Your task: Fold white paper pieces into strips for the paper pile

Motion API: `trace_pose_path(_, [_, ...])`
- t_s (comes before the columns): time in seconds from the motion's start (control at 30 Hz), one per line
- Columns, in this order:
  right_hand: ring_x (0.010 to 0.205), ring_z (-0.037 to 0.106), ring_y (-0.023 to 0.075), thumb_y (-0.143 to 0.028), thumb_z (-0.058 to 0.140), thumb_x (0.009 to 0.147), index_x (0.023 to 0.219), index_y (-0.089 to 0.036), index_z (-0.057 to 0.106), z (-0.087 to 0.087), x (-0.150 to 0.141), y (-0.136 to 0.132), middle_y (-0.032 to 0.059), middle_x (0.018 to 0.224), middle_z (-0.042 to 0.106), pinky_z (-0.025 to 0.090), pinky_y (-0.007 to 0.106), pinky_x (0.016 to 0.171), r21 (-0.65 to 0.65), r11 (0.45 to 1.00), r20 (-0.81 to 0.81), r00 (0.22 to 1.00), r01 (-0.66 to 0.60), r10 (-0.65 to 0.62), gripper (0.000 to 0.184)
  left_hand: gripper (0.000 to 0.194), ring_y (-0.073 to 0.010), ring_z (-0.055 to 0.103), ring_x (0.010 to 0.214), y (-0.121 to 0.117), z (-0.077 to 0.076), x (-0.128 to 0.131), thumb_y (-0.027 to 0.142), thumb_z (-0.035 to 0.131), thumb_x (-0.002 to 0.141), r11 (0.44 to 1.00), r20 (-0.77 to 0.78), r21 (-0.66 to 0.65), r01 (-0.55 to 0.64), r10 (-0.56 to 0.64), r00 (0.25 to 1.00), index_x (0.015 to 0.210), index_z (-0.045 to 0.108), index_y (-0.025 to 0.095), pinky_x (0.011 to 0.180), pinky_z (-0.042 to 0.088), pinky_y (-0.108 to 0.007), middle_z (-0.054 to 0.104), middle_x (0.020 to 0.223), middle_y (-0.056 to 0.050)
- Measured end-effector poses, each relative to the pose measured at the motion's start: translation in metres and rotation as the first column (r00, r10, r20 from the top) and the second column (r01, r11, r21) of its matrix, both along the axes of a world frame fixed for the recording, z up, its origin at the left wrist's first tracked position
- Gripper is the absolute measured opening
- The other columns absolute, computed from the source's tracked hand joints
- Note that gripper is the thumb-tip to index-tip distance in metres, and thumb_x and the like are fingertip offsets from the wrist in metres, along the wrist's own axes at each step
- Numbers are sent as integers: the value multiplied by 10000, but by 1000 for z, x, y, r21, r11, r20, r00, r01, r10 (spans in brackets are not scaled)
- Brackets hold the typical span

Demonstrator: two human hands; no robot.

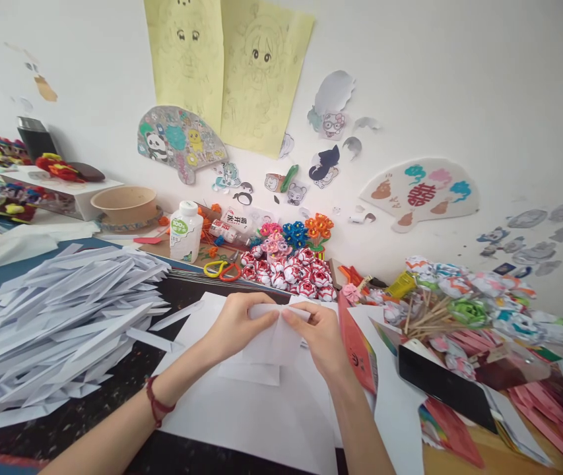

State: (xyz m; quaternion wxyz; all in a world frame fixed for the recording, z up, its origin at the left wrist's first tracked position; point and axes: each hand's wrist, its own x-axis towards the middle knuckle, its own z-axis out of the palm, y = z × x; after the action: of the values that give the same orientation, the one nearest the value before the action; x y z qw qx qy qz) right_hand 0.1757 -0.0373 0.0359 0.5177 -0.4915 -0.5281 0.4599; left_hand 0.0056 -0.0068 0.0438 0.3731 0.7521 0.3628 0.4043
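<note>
Between my two hands is a small sheet of thin white paper (265, 344), pinched at its upper middle. My left hand (244, 323) grips it with thumb and fingers, and the thumb tip meets the other thumb. My right hand (317, 330) pinches the same paper from the other side, fingers curled behind it. Below the held sheet, a folded white paper piece (256, 375) lies on a large white sheet (261, 429). A red braided bracelet (155, 402) circles my left wrist.
A big heap of folded white paper strips (58, 316) covers the left. Scissors (222, 269), a white bottle (185, 231) and red-white paper flowers (291, 270) stand along the wall. At right lie a black phone (444, 386), a red packet (358, 346) and wooden sticks (432, 320).
</note>
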Motion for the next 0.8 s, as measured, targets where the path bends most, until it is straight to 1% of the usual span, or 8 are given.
trace_pose_path(0.1, [655,602,189,-364,699,693,778,-182,694,0,0,0,37,739,665,481,284,577,20,1000,-7,1000,-5,5,201,187,-139,577,681,-1,-1,1,284,543,796,1000,14,4,-5,4,1000,793,680,156,572,400,-187,677,753,-12])
trace_pose_path(0.23, [648,612,196,-387,708,676,767,-186,698,-1,0,0,34,724,674,488,292,575,20,1000,-13,1000,7,-6,220,220,-140,563,664,-1,-2,1,320,538,798,1000,28,-14,0,0,1000,785,678,150,552,400,-187,663,731,-15])
trace_pose_path(0.43, [652,620,200,-392,692,697,768,-207,696,-4,0,0,33,732,680,491,300,582,17,1000,-16,1000,21,-21,198,204,-160,582,714,-3,-1,1,291,526,805,1000,59,-21,15,-14,998,804,673,148,591,426,-202,673,773,-30])
trace_pose_path(0.63, [641,623,202,-378,700,695,761,-211,689,-6,1,0,30,729,679,483,298,565,4,1000,-57,998,29,-29,180,223,-144,571,690,-2,1,0,326,536,815,1000,60,-1,-1,1,998,790,677,155,585,411,-190,670,757,-16])
trace_pose_path(0.8, [666,620,212,-389,690,704,822,-220,685,-5,2,1,36,770,679,482,305,573,1,1000,-42,999,29,-29,206,255,-153,581,703,0,3,-3,361,532,824,1000,45,-21,-3,4,999,799,677,154,585,412,-197,679,787,-26])
